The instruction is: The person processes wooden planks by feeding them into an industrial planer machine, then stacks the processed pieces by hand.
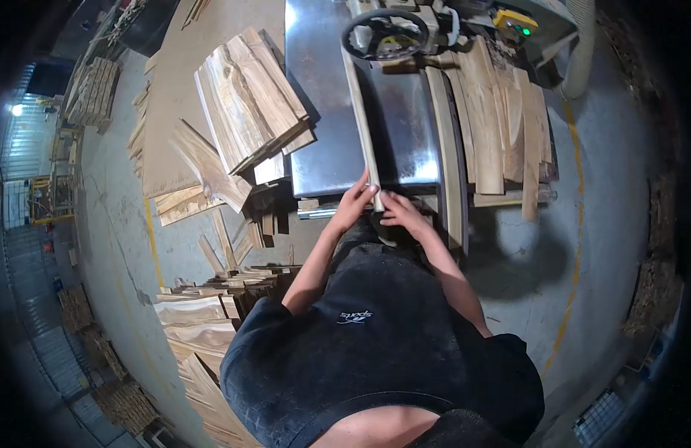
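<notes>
A long, narrow wooden board stands on edge on the shiny metal machine table, running away from me towards the machine head. My left hand closes on its near end from the left. At the same end, my right hand pinches the board from the right, its fingers curled. The two hands are close together at the table's front edge. To the right of the board runs a long, pale guide rail, parallel to it. Any blade is hidden from view.
A black handwheel sits over the far end of the table. Stacked boards lie at the left, and more boards at the right. A yellow control box shows a green light. Wood piles stand beside me at left.
</notes>
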### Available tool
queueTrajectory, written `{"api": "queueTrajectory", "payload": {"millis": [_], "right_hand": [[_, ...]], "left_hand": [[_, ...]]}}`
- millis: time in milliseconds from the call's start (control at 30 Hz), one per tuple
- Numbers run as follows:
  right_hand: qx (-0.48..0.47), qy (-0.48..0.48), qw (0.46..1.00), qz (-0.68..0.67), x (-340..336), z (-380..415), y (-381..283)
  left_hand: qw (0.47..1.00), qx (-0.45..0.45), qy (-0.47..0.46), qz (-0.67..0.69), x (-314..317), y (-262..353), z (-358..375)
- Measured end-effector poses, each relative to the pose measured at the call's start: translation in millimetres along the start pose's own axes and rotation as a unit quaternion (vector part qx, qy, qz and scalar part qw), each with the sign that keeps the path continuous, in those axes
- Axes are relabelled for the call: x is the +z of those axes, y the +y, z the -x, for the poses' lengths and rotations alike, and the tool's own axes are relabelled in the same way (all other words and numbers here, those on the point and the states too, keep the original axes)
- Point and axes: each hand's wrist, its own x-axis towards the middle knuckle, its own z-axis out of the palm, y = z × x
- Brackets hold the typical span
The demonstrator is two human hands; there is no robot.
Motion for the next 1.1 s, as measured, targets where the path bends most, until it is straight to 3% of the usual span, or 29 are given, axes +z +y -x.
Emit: {"api": "queueTrajectory", "payload": {"millis": [67, 100, 167, 233, 267, 333, 467, 533, 600, 800, 867, 900, 933, 1000, 1067, 1100], "right_hand": [[0.034, -0.019, 0.999, 0.01, -5.7, 20.5, 20.2], [0.023, -0.028, 0.999, 0.019, -9.6, 31.9, 30.2], [0.053, -0.012, 0.996, -0.066, -19.2, 44.3, 59.8], [0.084, -0.012, 0.972, -0.218, -30.5, 50.3, 86.3], [0.082, -0.01, 0.972, -0.219, -33.8, 51.3, 97.3], [0.053, -0.006, 0.922, -0.383, -38.6, 51.7, 114.1], [0.045, 0.061, 0.894, -0.441, -43.1, 38.5, 113.5], [0.042, 0.094, 0.915, -0.391, -45.1, 24.5, 100.0], [0.058, 0.107, 0.965, -0.233, -50.4, 11.8, 69.2], [0.047, 0.223, 0.963, -0.143, -56.3, -63.3, 1.2], [0.067, 0.304, 0.946, -0.094, -56.1, -84.7, -11.7], [0.072, 0.309, 0.943, -0.105, -57.5, -89.8, -18.0], [0.077, 0.314, 0.939, -0.114, -58.5, -90.9, -28.2], [0.085, 0.324, 0.936, -0.112, -57.9, -93.7, -51.1], [0.089, 0.336, 0.931, -0.116, -58.3, -101.0, -64.4], [0.093, 0.33, 0.931, -0.122, -60.5, -105.6, -70.0]], "left_hand": [[0.944, -0.013, 0.0, -0.329, 2.8, -2.3, 11.9], [0.943, -0.012, -0.007, -0.332, 11.6, -7.2, 15.7], [0.827, 0.165, 0.129, -0.522, 30.8, -23.7, 17.3], [0.813, 0.184, 0.106, -0.542, 47.3, -35.4, 7.9], [0.799, 0.199, 0.087, -0.561, 55.4, -39.2, 1.5], [0.813, 0.196, 0.073, -0.544, 70.7, -44.1, -13.2], [0.817, 0.203, 0.053, -0.537, 92.8, -34.5, -57.1], [0.828, 0.199, 0.07, -0.52, 91.8, -31.2, -85.4], [0.833, 0.199, 0.071, -0.511, 84.7, -16.6, -109.6], [0.835, 0.241, 0.103, -0.484, 44.0, 15.3, -186.3], [0.862, 0.29, 0.033, -0.414, 9.4, 25.9, -217.3], [0.912, 0.282, 0.054, -0.291, -5.4, 33.8, -234.4], [0.955, 0.171, 0.137, -0.2, -14.1, 60.2, -239.6], [0.942, 0.128, 0.296, -0.096, -52.4, 77.3, -287.4], [0.874, 0.222, 0.423, -0.093, -86.5, 99.1, -337.1], [0.873, 0.227, 0.421, -0.089, -104.3, 110.9, -370.0]]}}
